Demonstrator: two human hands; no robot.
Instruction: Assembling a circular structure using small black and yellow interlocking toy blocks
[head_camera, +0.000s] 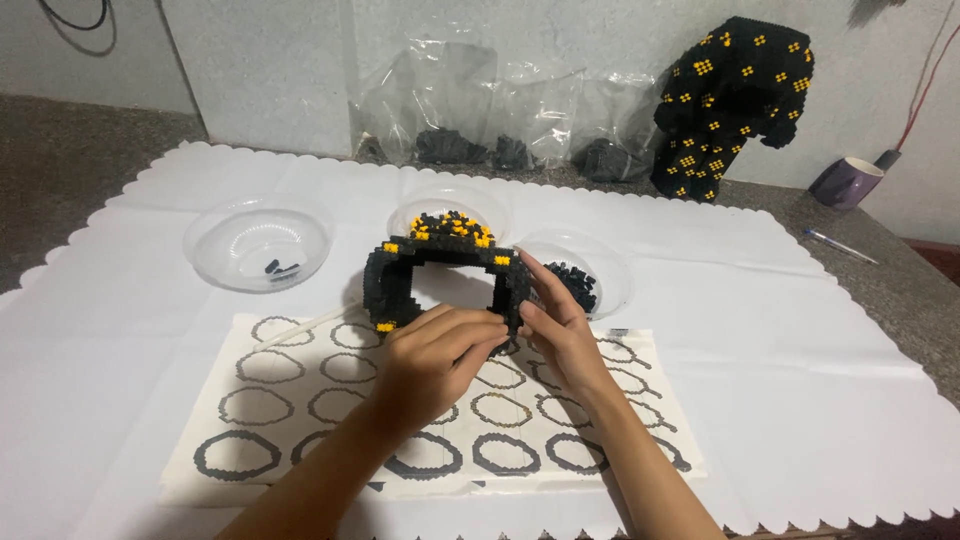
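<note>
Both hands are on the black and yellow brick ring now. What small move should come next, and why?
Probably press the piece under the left hand down onto the ring's near right wall. The right hand already braces that side of the brick ring, and the left fingertips pinch right at its edge, so the spot looks steadied.
</note>
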